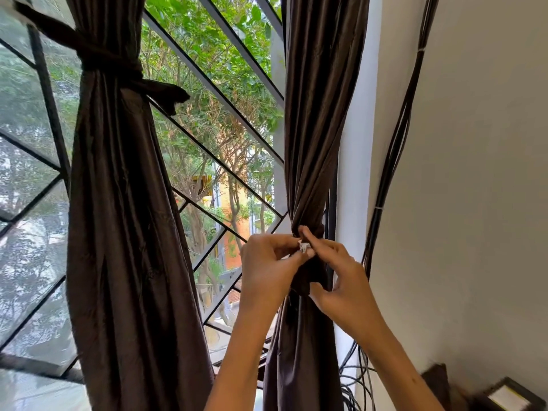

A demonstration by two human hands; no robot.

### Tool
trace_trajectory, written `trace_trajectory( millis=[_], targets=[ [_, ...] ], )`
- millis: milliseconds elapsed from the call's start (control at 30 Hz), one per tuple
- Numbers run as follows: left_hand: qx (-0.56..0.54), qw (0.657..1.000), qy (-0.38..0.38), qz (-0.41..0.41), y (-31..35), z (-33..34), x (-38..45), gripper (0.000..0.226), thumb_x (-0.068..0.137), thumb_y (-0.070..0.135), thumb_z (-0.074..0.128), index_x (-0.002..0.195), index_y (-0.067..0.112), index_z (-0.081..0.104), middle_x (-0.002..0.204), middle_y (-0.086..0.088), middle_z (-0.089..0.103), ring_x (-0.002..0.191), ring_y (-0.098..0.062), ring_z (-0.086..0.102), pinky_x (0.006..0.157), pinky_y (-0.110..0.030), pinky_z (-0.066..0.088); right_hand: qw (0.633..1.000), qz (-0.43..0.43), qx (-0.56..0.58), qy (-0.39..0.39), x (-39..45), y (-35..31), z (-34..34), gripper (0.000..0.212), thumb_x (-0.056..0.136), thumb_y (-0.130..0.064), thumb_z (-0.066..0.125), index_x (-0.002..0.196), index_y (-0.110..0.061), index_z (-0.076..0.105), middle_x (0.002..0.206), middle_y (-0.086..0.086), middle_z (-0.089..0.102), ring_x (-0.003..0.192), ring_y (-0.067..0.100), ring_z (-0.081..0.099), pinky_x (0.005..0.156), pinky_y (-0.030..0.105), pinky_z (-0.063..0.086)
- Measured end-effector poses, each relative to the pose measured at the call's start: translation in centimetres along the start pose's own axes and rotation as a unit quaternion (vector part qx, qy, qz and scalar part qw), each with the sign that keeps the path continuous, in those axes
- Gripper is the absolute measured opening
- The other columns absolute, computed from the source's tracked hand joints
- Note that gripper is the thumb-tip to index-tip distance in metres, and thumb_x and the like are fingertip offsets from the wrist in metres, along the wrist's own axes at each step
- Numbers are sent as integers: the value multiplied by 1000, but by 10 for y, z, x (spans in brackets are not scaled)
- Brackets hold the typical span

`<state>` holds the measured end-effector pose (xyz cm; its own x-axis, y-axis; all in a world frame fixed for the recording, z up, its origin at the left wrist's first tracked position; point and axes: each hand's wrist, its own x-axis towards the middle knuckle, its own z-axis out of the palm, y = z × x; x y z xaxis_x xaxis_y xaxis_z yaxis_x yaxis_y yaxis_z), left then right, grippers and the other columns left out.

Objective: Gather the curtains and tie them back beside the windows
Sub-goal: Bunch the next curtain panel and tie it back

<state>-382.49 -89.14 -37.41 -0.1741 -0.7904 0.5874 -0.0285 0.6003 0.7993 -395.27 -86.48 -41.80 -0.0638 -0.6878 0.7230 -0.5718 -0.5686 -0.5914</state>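
Observation:
Two dark brown curtains hang at the window. The left curtain is gathered, and a dark fabric tieback is knotted around it high up. The right curtain is bunched beside the white wall. A dark band wraps it at the pinch. My left hand and my right hand meet just below that band. Both pinch a small white tie end between their fingertips, and my right thumb also rests on the curtain fabric.
The window has dark diagonal bars with trees and an orange building beyond. A bundle of black cables runs down the white wall on the right and coils at the bottom. A dark framed object sits at the lower right corner.

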Motion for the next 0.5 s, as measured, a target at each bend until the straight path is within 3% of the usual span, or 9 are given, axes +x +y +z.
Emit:
trace_trajectory(
  millis=[100,200,300,400,500],
  targets=[
    [-13,1000,16,-9,-4,3,3,7,77,9,75,73,16,75,64,0,71,66,-11,69,64,-25,52,999,-18,-26,12,0,7,3,85,70,-14,78,140,-40,38,122,-3,53,118,4,49,93,6,39],
    [-39,997,44,-41,-5,8,5,11,80,13,73,69,14,72,67,-3,70,69,-14,68,68,-26,54,999,-28,-39,27,0,9,9,88,63,-43,78,140,-35,37,129,-10,54,123,7,49,103,23,40],
    [-88,992,56,-72,-8,13,6,14,80,11,72,67,14,71,70,-10,70,71,-21,69,67,-32,57,995,-30,7,91,-3,13,14,66,67,-25,83,119,-39,43,118,-12,61,116,6,57,100,28,47],
    [-86,993,57,-64,-12,16,6,19,79,12,73,62,20,70,68,-9,69,70,-24,69,72,-40,58,984,-76,-63,151,-3,21,12,49,73,-5,76,105,-36,56,107,-9,64,105,16,60,90,36,51],
    [-37,995,88,-6,-15,19,4,9,80,11,72,72,13,71,73,-3,70,69,-14,69,67,-28,57,983,-117,-52,134,-2,25,2,48,72,7,70,107,-26,67,111,-12,66,108,9,62,95,27,49]
  ],
)
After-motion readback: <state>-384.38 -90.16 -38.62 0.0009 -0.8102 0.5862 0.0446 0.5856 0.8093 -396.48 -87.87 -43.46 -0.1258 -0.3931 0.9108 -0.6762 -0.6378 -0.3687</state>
